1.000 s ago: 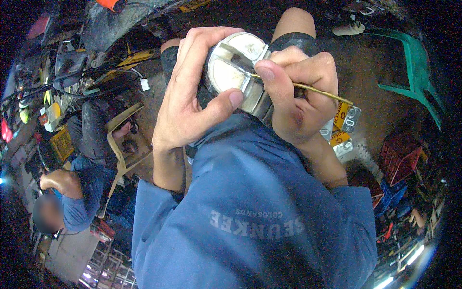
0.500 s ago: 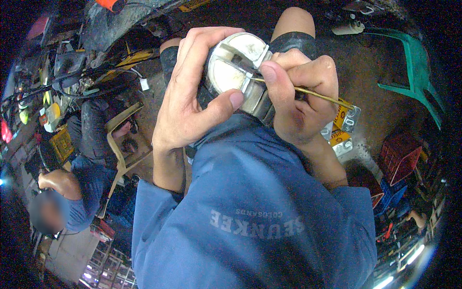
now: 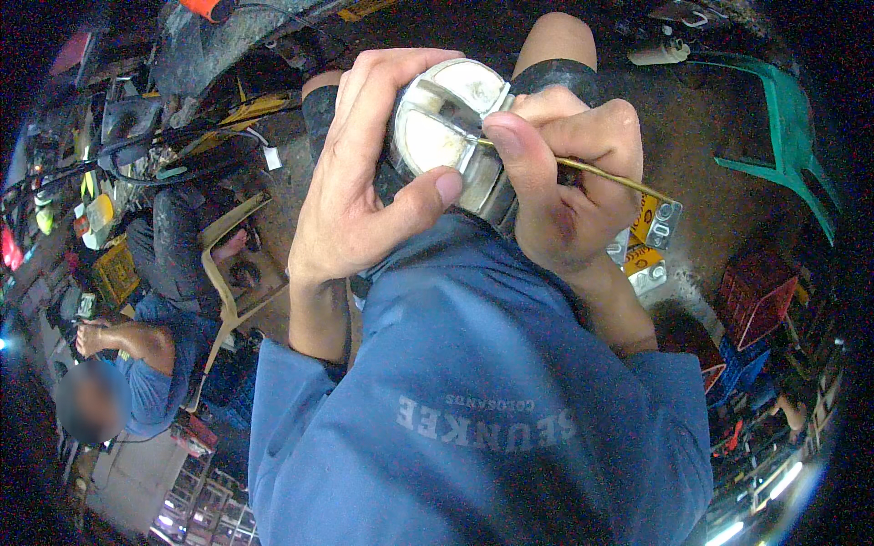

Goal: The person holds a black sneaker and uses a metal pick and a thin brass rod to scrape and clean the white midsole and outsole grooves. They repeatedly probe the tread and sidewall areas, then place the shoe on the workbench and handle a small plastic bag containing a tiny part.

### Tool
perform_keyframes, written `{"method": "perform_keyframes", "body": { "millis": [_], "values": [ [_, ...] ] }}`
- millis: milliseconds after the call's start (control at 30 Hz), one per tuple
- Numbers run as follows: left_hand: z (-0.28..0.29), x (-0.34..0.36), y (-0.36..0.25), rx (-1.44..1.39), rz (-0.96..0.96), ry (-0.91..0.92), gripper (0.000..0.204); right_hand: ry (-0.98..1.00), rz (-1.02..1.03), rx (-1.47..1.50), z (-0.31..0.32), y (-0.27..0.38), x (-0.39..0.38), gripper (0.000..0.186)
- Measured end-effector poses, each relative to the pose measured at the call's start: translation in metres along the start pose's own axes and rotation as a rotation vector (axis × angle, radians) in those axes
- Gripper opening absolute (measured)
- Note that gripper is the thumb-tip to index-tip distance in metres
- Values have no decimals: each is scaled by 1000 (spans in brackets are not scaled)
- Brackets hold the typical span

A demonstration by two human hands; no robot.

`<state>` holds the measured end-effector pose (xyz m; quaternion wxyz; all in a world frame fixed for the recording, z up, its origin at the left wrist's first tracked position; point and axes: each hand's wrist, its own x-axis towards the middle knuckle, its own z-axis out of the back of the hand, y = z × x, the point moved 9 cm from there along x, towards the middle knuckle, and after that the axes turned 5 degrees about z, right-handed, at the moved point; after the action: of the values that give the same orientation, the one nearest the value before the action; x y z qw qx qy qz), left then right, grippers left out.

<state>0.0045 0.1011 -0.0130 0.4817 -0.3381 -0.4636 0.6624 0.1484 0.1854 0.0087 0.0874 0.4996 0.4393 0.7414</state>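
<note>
Workshop floor, dirt-brown and cluttered, lies below a round metal part held over the person's knees.

Left hand wraps the part, grip closed around its rim, thumb on its face. Right hand pinches a thin brass-coloured rod, tip at the centre bar. Pale residue covers both recesses of the grey face, so cleaning looks partly done, I judge. Green plastic chair stands apart.

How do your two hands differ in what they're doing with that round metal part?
The left hand wraps broadly around the round metal part, thumb laid across its lower edge; the right hand pinches a thin yellowish rod instead. The left hand cradles from the side, fingers spread; the right hand's fingers are curled tight, pointing the rod's tip at the part's face. Both are bare and meet at the part.
</note>
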Motion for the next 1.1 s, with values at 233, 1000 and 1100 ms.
{"method": "perform_keyframes", "body": {
  "millis": [233,1000,1100],
  "values": [
    [-1,-1,1,-15,16,9,78,20,16,8,0,0,0,23],
    [-3,-4,-2,-21,96,-73,61,95,106,-159,-2,17,10,24],
    [-4,-4,-1,-35,102,-69,61,65,105,-104,-2,16,9,24]
  ]
}}
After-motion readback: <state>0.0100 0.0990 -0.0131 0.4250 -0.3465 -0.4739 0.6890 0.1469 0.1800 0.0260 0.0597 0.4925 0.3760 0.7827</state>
